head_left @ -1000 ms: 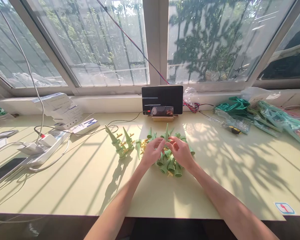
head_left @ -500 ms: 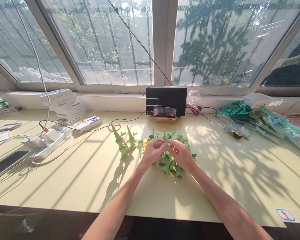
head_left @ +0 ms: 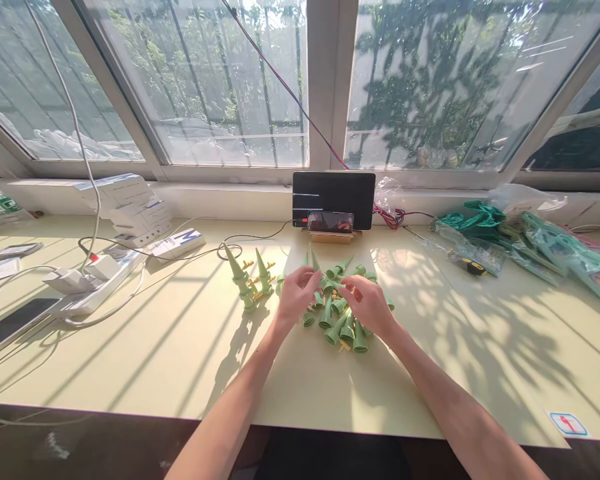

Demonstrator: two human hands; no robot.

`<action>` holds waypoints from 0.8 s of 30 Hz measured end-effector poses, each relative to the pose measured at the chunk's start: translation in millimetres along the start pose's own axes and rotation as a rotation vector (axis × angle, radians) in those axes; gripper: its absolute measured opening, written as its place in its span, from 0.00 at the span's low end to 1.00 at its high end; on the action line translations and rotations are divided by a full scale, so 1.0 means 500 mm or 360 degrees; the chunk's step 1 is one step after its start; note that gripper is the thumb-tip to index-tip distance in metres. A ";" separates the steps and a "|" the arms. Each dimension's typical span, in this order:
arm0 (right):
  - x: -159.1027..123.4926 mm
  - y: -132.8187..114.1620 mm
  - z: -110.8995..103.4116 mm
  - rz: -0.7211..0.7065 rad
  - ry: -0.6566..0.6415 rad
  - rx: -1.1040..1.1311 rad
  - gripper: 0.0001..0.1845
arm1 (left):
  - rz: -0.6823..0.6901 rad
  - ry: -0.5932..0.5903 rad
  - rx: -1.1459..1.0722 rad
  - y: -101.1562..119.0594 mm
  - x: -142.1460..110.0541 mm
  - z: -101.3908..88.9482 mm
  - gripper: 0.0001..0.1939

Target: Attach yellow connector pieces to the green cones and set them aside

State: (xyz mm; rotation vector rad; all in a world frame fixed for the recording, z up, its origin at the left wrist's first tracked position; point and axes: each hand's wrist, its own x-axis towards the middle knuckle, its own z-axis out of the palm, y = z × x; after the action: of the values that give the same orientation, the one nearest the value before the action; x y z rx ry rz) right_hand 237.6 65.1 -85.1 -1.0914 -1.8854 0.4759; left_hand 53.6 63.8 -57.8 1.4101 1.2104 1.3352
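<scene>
A pile of green plastic cone spikes (head_left: 341,319) with small yellow pieces lies in the middle of the pale yellow table (head_left: 180,360). My left hand (head_left: 296,293) is pinched on one green spike (head_left: 314,261) that points up and away. My right hand (head_left: 369,305) hovers over the pile just to the right, fingers curled; what it pinches is too small to make out. Two assembled green spikes with yellow pegs (head_left: 247,280) stand upright left of the pile.
A black screen (head_left: 333,199) and a phone on a stand (head_left: 330,223) sit at the back by the window. Left are a power strip with cables (head_left: 87,283) and stacked boxes (head_left: 127,207). Green packets in plastic bags (head_left: 525,243) lie at the right.
My left hand has lifted a green spike slightly left and away from my right hand. The hands have drawn a little apart. The camera has shifted slightly.
</scene>
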 end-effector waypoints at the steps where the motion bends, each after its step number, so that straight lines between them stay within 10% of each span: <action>1: 0.000 0.001 -0.001 -0.0012 0.0011 -0.0047 0.12 | 0.0004 0.0035 -0.0043 0.000 0.003 -0.001 0.18; 24: 0.058 0.010 0.018 -0.0296 -0.0396 -0.0649 0.16 | -0.0102 0.0141 -0.0278 -0.012 0.010 0.004 0.18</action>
State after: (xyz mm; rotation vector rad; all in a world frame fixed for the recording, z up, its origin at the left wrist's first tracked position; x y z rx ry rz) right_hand 226.0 92.7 -79.1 -1.1383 -2.3487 0.1241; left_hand 55.0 69.9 -63.1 1.1913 1.1563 1.4347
